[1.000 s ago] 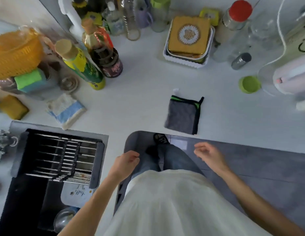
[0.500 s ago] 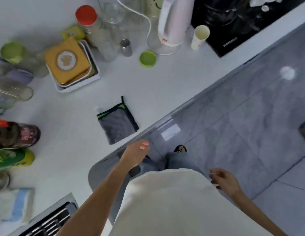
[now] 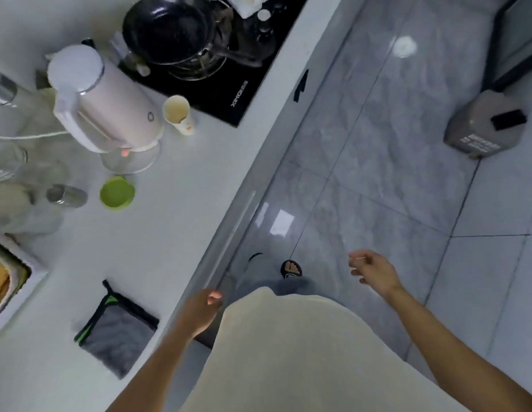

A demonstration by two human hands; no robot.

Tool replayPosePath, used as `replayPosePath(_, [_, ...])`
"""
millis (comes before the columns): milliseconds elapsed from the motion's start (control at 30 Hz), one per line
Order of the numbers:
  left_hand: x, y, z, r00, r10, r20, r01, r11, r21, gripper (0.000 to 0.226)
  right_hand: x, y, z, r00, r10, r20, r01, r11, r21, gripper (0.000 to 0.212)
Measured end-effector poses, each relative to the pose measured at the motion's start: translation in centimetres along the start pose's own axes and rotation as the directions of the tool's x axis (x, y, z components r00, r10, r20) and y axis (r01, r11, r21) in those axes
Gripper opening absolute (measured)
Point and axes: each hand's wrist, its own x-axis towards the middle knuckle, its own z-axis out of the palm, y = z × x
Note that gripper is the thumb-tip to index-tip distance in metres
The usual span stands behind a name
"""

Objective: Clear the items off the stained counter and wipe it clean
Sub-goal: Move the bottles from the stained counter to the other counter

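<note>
A grey cloth with green and black trim lies folded on the white counter, near its front edge. Further back stand a paper cup, a green lid, a small metal shaker and a white electric kettle. My left hand hangs at the counter's front edge, right of the cloth, fingers loosely curled and holding nothing. My right hand is out over the floor, fingers relaxed and empty.
A black hob with a dark pot fills the counter's far end. Glass jars and a white tray crowd the left. A grey bin stands on the grey tiled floor at right.
The view has swung right along the counter, from the sink side to the hob and floor. Both hands stay empty; the right hand has drifted further out over the floor.
</note>
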Motion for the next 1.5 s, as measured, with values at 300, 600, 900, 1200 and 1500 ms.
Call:
replayPosePath(300, [7.1, 11.8, -6.4, 0.995, 0.076, 0.069, -0.087, 0.981, 0.171, 0.026, 3.6, -8.9, -3.9, 0.995, -0.004, -0.096, 0.017, 0.991, 0.133, 0.016])
replayPosePath(600, [13.7, 33.9, -11.2, 0.906, 0.386, 0.173, -0.42, 0.869, 0.262, 0.031, 3.3, -4.3, -5.5, 0.945, 0.3, -0.133, -0.271, 0.943, 0.195, 0.019])
replayPosePath(900, [19.7, 49.0, -11.8, 0.868, 0.432, 0.245, -0.495, 0.794, 0.352, 0.026, 5.7, -4.7, -10.9, 0.895, 0.432, -0.109, -0.419, 0.9, 0.124, 0.022])
replayPosePath(1200, [20.9, 54.8, -12.1, 0.961, 0.231, 0.155, -0.277, 0.849, 0.45, 0.025, 20.2, -14.5, -25.9, 0.921, 0.362, -0.142, -0.288, 0.881, 0.376, 0.023])
replayPosePath(1500, [22.2, 59.6, -13.4, 0.99, 0.051, 0.133, -0.104, 0.894, 0.435, 0.012, 31.9, -29.2, -36.2, 0.982, 0.116, -0.148, -0.054, 0.928, 0.369, 0.014])
